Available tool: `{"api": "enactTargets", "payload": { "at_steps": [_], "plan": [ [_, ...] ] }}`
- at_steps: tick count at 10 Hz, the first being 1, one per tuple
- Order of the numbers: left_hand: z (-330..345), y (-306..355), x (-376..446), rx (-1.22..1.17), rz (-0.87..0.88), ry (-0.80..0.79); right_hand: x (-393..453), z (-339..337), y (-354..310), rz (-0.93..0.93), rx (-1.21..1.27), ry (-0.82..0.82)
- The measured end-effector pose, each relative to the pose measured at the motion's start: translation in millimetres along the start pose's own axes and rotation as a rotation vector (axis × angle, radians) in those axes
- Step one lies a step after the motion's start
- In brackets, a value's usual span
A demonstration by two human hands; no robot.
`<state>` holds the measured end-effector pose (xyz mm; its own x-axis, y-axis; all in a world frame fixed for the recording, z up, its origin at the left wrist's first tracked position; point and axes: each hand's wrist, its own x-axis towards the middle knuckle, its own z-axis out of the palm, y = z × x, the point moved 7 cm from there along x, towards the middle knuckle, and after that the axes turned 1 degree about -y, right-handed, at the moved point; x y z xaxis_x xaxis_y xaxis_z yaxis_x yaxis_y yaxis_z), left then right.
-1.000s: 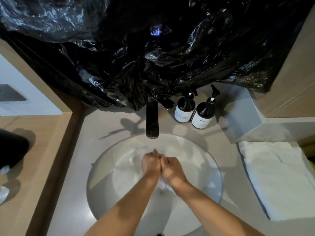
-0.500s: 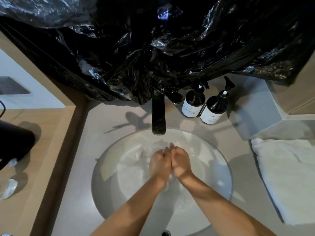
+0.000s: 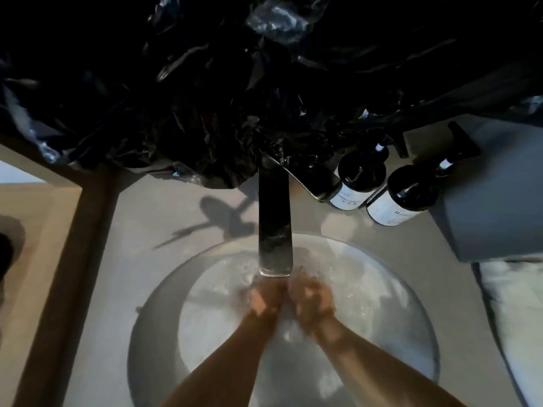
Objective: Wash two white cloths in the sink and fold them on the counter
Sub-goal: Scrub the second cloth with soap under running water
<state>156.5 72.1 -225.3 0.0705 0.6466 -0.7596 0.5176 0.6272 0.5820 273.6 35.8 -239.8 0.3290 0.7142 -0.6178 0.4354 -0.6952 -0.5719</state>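
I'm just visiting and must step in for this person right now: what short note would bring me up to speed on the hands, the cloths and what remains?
Left hand and right hand: side by side in the round white sink, under the dark flat tap; blurred, so their grip cannot be told.
White cloth in the water: being washed, mostly hidden.
Second white cloth: on the grey counter, right of the sink.
Done: washing started.
Left: finish washing, then fold on the counter.

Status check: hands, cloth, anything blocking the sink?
Left hand and right hand pressed together in the sink, blurred, grip unclear. Cloth under them hard to make out. Second white cloth on counter, right. Faucet directly above the hands.
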Motion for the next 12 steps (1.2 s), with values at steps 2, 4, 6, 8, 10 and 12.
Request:
{"api": "enactTargets", "payload": {
  "at_steps": [2,4,6,8,10,12],
  "plan": [
    [-13,20,-11,0.452,0.110,0.176,-9,-31,-25,-0.136,0.031,0.210],
    [-8,49,-73,0.054,0.284,0.154,-43,-46,-38,-0.002,0.407,0.191],
    [-31,72,-109,-0.042,0.360,0.332,-104,-53,-65,-0.125,0.470,0.201],
    [-28,78,-143,-0.174,0.494,0.265,-108,-74,-89,-0.168,0.430,0.181],
    [-39,79,-158,-0.202,0.566,0.292,-116,-79,-110,-0.203,0.479,0.170],
    [-55,62,-140,-0.295,0.353,0.337,-127,-66,-112,-0.193,0.281,0.120]
  ]
}}
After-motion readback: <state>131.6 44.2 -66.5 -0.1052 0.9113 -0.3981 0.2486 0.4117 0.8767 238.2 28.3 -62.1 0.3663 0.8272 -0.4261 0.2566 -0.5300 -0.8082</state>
